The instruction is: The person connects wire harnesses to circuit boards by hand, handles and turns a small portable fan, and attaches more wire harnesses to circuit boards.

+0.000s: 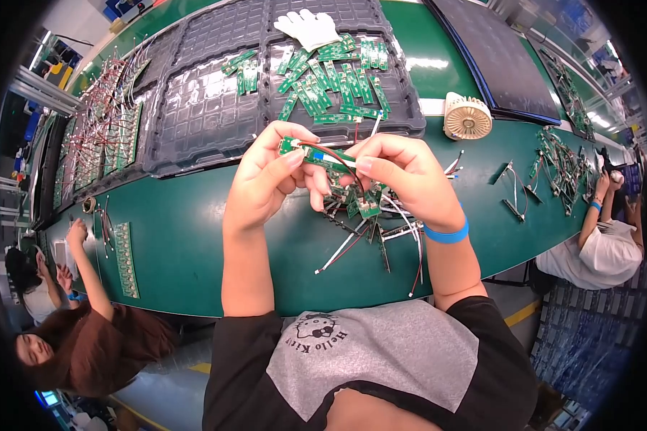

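Observation:
Between my two hands, above the green table, is a narrow green circuit board [326,157] with wires along it. My left hand [269,172] pinches its left end between thumb and fingers. At the other end my right hand [402,172] grips the board and a white wire close to it, fingers closed. A dark red wire loops down from the board to a small green board piece [369,206] hanging below. Under my hands lies a pile of wired circuit boards [381,233], its upper part hidden by my fingers. I wear a blue wristband [447,231] on my right wrist.
Black compartment trays [212,90] at the back hold loose green boards [323,86] and a white glove [308,29]. A beige round fan [467,117] stands right of them. Wired boards [561,172] lie at far right, a board strip [126,258] at left. Co-workers sit on both sides.

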A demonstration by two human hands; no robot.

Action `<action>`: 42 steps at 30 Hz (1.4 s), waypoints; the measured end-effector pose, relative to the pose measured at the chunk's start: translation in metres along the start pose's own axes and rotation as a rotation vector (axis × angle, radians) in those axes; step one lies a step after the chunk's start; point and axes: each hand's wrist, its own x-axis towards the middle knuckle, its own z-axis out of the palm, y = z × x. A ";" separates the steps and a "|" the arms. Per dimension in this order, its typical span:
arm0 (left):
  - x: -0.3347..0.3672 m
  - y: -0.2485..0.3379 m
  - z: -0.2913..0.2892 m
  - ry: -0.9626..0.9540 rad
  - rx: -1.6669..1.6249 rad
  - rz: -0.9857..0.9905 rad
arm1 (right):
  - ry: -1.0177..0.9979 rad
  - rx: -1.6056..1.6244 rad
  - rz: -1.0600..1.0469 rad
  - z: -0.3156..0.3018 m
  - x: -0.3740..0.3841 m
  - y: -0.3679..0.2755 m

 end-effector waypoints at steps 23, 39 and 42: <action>0.000 -0.005 0.001 -0.010 0.022 0.006 | 0.023 0.001 0.055 0.002 0.000 -0.001; 0.000 -0.007 -0.001 -0.041 0.025 -0.027 | 0.030 -0.016 0.108 -0.002 0.001 0.000; 0.000 -0.007 0.000 -0.022 0.028 -0.041 | 0.034 -0.016 0.101 -0.003 0.001 0.001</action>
